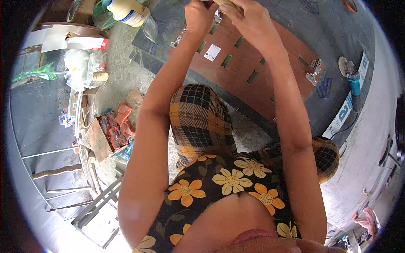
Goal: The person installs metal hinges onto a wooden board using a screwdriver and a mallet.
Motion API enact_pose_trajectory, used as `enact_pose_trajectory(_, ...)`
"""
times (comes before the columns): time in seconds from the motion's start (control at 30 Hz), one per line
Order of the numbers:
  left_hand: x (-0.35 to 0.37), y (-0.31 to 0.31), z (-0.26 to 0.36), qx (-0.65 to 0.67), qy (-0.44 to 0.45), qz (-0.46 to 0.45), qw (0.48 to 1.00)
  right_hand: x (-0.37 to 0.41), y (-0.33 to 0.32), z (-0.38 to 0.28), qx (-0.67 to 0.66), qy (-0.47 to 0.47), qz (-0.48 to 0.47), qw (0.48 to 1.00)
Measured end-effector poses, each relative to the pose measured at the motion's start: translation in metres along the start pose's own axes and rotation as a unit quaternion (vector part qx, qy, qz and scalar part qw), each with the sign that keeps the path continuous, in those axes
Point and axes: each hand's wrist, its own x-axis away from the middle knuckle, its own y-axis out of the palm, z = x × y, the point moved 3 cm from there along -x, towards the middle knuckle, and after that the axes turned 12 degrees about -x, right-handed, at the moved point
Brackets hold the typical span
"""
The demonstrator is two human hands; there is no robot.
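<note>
Both arms stretch forward and up to the far edge of my view, elbows nearly straight, wrists close together. The left hand is clenched into a fist, though the frame cuts off what it grips, so I cannot tell. The right hand curls its fingers over a pale wooden piece, only the end of which shows. Between the two hands sits a small metal fitting, just over the near edge of the brown board that lies flat on the ground.

I count three such fittings. One is between the hands, a second is at the board's left edge, and a third is at its right edge. The board has six narrow slots that I can count, and the right forearm may hide more. There is also one white sticker.

Beyond the board's right edge lies one blue angle grinder, well apart from the hands. Off the left edge are a plastic jar, a clear bag and a heap of red packets. A metal frame lies nearer me. My own raised knee, in checked cloth, blocks the ground below the board's near edge.
</note>
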Motion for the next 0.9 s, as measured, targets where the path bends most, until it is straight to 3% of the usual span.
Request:
enact_pose_trajectory(0.03,-0.003,0.003,-0.003,0.011,-0.003,-0.038,0.999,0.001,-0.001,0.001,-0.01,0.004,0.003,1.0)
enact_pose_trajectory(0.13,-0.016,-0.005,0.01,0.065,0.024,0.027,0.997,0.0,-0.004,-0.005,-0.039,0.039,-0.006,0.998)
enact_pose_trajectory(0.23,-0.036,-0.011,0.018,0.039,0.047,0.04,0.997,-0.003,-0.008,-0.012,-0.032,0.071,-0.016,0.997)
enact_pose_trajectory(0.27,-0.037,-0.013,0.02,-0.105,0.112,-0.009,0.988,-0.004,-0.01,-0.013,-0.024,0.078,-0.016,0.997)
enact_pose_trajectory(0.33,-0.034,-0.023,0.02,-0.381,0.232,-0.102,0.889,-0.006,-0.015,-0.02,-0.02,0.084,-0.012,0.996)
enact_pose_trajectory(0.4,-0.033,-0.039,0.016,-0.133,0.013,-0.075,0.988,-0.006,-0.019,-0.026,-0.024,0.085,-0.003,0.996)
enact_pose_trajectory(0.43,-0.03,-0.043,0.012,0.0,-0.098,-0.061,0.993,-0.006,-0.021,-0.028,-0.03,0.083,0.004,0.996)
enact_pose_trajectory(0.53,-0.015,-0.06,0.004,0.03,-0.171,-0.031,0.984,-0.006,-0.027,-0.034,-0.024,0.07,0.011,0.997)
enact_pose_trajectory(0.57,-0.013,-0.061,-0.005,0.045,-0.13,-0.051,0.989,-0.007,-0.027,-0.035,-0.018,0.062,0.011,0.998)
enact_pose_trajectory(0.67,-0.002,-0.06,-0.025,0.018,-0.119,-0.052,0.991,-0.007,-0.024,-0.034,-0.048,0.008,0.027,0.998)
enact_pose_trajectory(0.77,0.009,-0.061,-0.026,0.007,-0.084,-0.003,0.996,-0.006,-0.021,-0.034,-0.025,0.067,0.002,0.997)
enact_pose_trajectory(0.9,0.012,-0.061,-0.023,-0.074,-0.036,0.022,0.996,-0.006,-0.016,-0.03,-0.055,0.063,-0.008,0.996)
